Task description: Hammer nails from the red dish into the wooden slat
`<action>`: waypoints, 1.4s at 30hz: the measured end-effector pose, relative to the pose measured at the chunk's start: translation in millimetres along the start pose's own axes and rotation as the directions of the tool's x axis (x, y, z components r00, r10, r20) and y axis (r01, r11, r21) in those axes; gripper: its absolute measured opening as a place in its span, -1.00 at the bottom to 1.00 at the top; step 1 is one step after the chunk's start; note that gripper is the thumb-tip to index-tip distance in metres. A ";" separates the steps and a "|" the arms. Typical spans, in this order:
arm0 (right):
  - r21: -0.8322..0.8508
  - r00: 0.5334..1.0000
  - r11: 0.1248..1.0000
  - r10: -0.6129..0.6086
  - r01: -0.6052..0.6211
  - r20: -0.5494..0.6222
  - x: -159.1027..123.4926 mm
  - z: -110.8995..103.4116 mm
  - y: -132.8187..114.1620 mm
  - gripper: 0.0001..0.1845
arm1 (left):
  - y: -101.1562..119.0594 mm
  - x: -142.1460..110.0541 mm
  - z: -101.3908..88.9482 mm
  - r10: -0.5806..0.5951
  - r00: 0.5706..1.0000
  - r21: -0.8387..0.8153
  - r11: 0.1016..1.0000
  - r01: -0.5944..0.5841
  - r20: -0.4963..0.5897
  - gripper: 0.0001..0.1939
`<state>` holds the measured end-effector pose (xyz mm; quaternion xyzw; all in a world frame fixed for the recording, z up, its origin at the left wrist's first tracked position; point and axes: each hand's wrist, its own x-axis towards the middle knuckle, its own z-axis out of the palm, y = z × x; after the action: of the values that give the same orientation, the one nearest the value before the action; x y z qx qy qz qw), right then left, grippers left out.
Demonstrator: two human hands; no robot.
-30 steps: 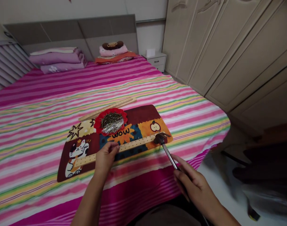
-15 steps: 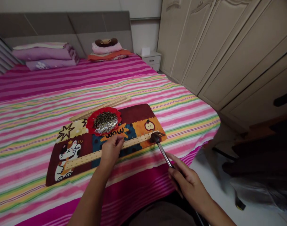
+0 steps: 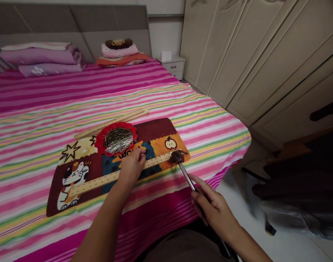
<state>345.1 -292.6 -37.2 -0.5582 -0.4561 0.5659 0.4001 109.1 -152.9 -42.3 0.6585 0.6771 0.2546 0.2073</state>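
Many nails (image 3: 118, 139) fill the red bowl (image 3: 100, 143); left hand (image 3: 132, 165) pinched, its hold unclear, right hand (image 3: 214, 205) clasping a hammer (image 3: 185, 173).

Bed (image 3: 166, 96), striped cover. Directly on it: patterned mat (image 3: 155, 127), near side. From mat: wooden strips (image 3: 112, 122) just beyond, 12 o'clock; purple folded bedding (image 3: 46, 56), 11 o'clock; pink-orange folded stack (image 3: 122, 58), 12 o'clock, farther.

Your pale wooden strip (image 3: 101, 181), dotted with dark marks in rows, is lying aslant across the patterned mat (image 3: 155, 128). Your dark-headed, metal-shafted claw hammer (image 3: 186, 175) is slanting nearward from its right end. Your thin, metallic nails (image 3: 118, 139) are lying heaped in a red scalloped bowl (image 3: 100, 142) beyond.
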 end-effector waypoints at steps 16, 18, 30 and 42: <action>-0.008 0.999 0.999 -0.038 0.038 0.004 8.6 6.9 -1.6 -0.40 | -14.3 -18.5 22.3 -0.171 0.983 -0.402 0.906 0.130 -0.068 -0.84; -0.009 0.998 0.998 -0.058 0.058 -0.008 9.7 7.0 0.1 -0.41 | -14.1 -18.5 20.8 -0.169 0.983 -0.373 0.919 0.131 -0.070 -0.85; 0.009 0.982 0.988 -0.151 0.151 0.113 23.5 27.0 -31.1 -0.52 | -14.6 -18.5 21.8 -0.166 0.983 -0.312 0.941 0.133 -0.081 -0.88; -0.106 0.940 0.963 -0.213 0.248 0.267 44.1 46.8 -30.9 -0.54 | -21.1 -19.2 25.6 -0.077 0.988 -0.281 0.959 0.037 -0.132 -0.90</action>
<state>294.2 -245.2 -21.0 -0.4503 -0.6039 0.5486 0.3628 109.2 -170.2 -76.4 0.5834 0.6664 0.3872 0.2561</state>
